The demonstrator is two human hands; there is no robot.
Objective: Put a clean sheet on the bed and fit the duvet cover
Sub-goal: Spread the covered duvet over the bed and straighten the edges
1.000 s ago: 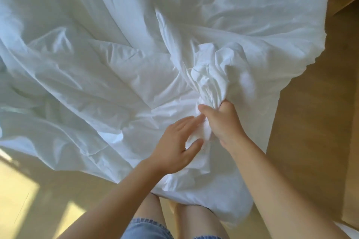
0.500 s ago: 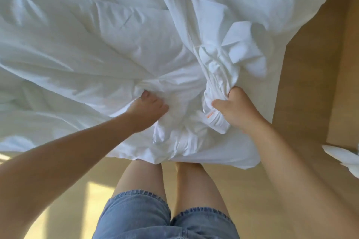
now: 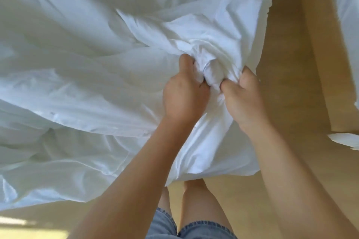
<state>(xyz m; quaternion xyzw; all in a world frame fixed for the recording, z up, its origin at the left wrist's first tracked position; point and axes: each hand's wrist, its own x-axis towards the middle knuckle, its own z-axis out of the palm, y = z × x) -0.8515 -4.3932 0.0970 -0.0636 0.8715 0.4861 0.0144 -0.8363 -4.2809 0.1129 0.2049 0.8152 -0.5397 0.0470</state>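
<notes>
Left to centre: white crumpled bedding cloth [image 3: 77, 68] fills the left and far scene and hangs towards the pale wooden floor [image 3: 291, 83]. Sheet or duvet cover: cannot tell.

Centre: left grip [image 3: 184, 99] clenched on a bunched wad of it. Right grip [image 3: 242, 99], just beside, clenched on the same wad.

Handling, judged: light, limp, bulky, mildly slippery. Best taken at a corner or seam, not mid-panel.

Containers: none seen. Whether the cloth encloses a duvet is hidden.

Far right: second white cloth [image 3: 345, 15], apart.
</notes>
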